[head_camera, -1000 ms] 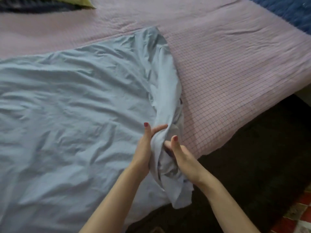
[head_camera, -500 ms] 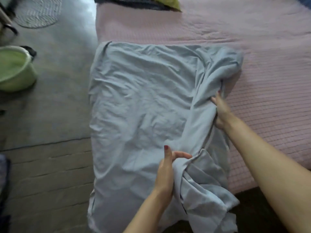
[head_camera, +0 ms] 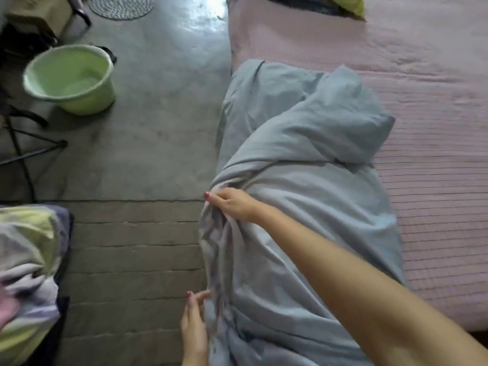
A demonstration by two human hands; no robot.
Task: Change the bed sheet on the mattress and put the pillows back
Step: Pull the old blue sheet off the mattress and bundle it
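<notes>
The right hand reaches across and pinches a gathered fold of the pale blue bed sheet at the mattress's left edge. Lower down, the left hand touches the same edge with fingers nearly straight. The sheet lies bunched over the pink mattress. A green basin stands on the concrete floor.

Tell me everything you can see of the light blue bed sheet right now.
The light blue bed sheet is thin, wrinkled cloth, bunched into a loose heap along the left edge of the pink mattress, partly hanging over the side. The right hand grips a gathered fold at its edge; the left hand touches the draped edge lower down.
</notes>
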